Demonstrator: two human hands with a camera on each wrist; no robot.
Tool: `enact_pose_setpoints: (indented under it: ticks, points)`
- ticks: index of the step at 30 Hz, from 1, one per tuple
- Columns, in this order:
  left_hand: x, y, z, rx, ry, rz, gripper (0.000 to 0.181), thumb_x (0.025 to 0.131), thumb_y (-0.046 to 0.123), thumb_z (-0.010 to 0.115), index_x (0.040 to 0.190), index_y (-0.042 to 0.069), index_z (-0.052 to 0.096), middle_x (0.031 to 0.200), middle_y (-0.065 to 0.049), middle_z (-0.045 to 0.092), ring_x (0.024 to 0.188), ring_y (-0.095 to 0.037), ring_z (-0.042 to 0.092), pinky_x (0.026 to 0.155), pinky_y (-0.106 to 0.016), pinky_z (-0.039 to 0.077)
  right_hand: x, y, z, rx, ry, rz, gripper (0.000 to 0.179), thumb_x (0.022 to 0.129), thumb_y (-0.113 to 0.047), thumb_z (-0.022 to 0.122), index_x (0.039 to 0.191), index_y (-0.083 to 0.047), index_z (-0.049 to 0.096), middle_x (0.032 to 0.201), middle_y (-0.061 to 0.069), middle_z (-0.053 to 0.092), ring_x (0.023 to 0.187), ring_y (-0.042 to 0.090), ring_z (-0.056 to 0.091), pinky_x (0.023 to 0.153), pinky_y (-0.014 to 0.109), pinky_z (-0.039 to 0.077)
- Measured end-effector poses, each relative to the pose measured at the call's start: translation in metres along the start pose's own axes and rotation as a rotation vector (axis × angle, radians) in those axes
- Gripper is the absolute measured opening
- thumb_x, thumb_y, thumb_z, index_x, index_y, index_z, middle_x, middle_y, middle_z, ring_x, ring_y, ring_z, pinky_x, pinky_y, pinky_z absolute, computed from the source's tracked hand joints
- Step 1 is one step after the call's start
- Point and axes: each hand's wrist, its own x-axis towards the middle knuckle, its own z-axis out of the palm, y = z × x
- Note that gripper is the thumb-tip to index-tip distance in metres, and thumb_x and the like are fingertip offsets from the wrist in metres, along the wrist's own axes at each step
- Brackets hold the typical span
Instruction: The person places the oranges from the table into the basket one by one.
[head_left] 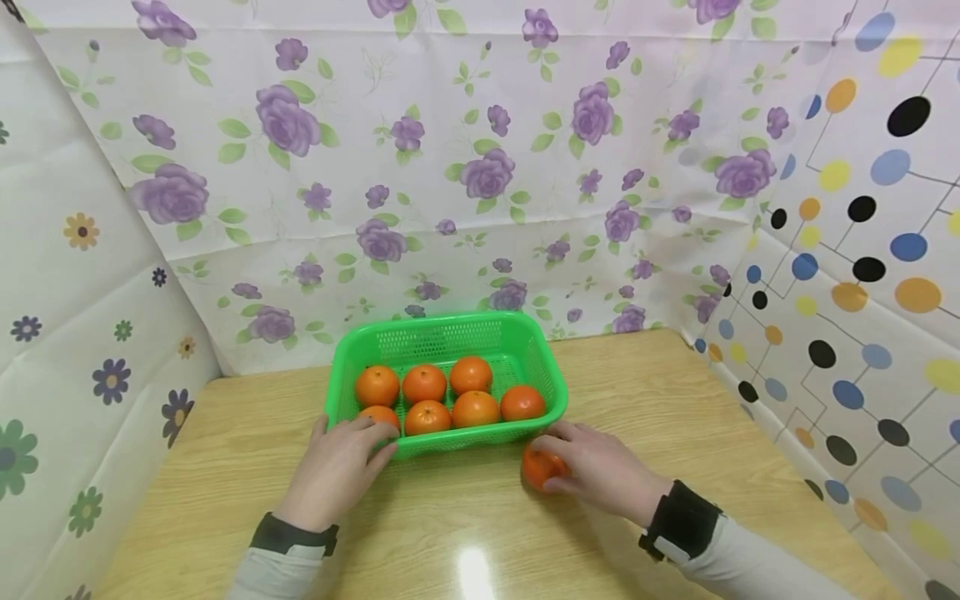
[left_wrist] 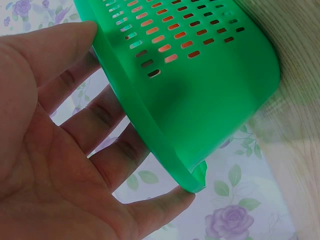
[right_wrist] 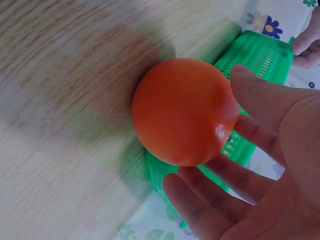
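Note:
A green plastic basket (head_left: 557, 379) with perforated walls holds several oranges, among them one orange (head_left: 522, 403) at its right end. At the near-left corner, my left hand (head_left: 341, 467) grips the basket's rim, thumb (left_wrist: 75, 42) on the outer side and fingers passing behind the rim. Just outside the near-right corner, my right hand (head_left: 603, 467) holds a separate orange (head_left: 542, 468) low over the table. In the right wrist view, the thumb (right_wrist: 255, 95) lies against one side of that orange and the fingertips touch its lower edge.
The wooden table (head_left: 442, 508) runs up to a floral cloth (head_left: 442, 167) behind the basket. Patterned cloths stand at the sides, one with flowers (head_left: 82, 333) on the left and one with coloured dots (head_left: 862, 275) on the right.

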Motion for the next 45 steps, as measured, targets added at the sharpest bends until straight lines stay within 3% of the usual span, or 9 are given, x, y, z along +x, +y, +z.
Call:
enact_pose_setpoints:
  ticks: [10,20,32,45]
  points:
    - [0.000,0.000,0.000,-0.001,-0.002,-0.002,0.013,0.100,0.022,0.085,0.112,0.021,0.080,0.105,0.004,0.078,0.102,-0.028,0.075,0.106,-0.093,0.032,0.002,-0.004,0.002,-0.013,0.010,-0.004,0.047,0.086,-0.025,0.097,0.126,-0.020,0.073,0.125,0.002,0.067,0.104,0.019,0.070,0.082,0.039,0.063]
    - [0.000,-0.001,0.001,0.006,0.000,0.000,0.013,0.100,0.022,0.085,0.112,0.021,0.081,0.106,0.003,0.078,0.102,-0.029,0.075,0.106,-0.092,0.033,0.000,-0.003,0.008,0.003,0.018,-0.017,0.052,0.086,-0.027,0.098,0.132,-0.019,0.074,0.130,0.002,0.067,0.114,0.022,0.068,0.090,0.045,0.064]
    - [-0.001,-0.001,0.001,0.007,0.009,0.004,0.013,0.100,0.022,0.086,0.112,0.021,0.081,0.105,0.003,0.078,0.101,-0.027,0.075,0.106,-0.092,0.034,0.001,-0.002,0.012,0.026,-0.036,-0.005,0.061,0.082,-0.023,0.101,0.136,-0.020,0.072,0.136,0.002,0.062,0.120,0.023,0.065,0.094,0.047,0.063]
    - [-0.001,-0.001,0.001,0.010,0.002,-0.002,0.014,0.100,0.021,0.086,0.113,0.019,0.081,0.106,0.002,0.078,0.102,-0.029,0.075,0.107,-0.091,0.034,-0.001,-0.003,0.014,0.013,0.002,-0.044,0.061,0.081,-0.019,0.102,0.134,-0.018,0.072,0.134,0.003,0.063,0.119,0.024,0.066,0.091,0.046,0.064]
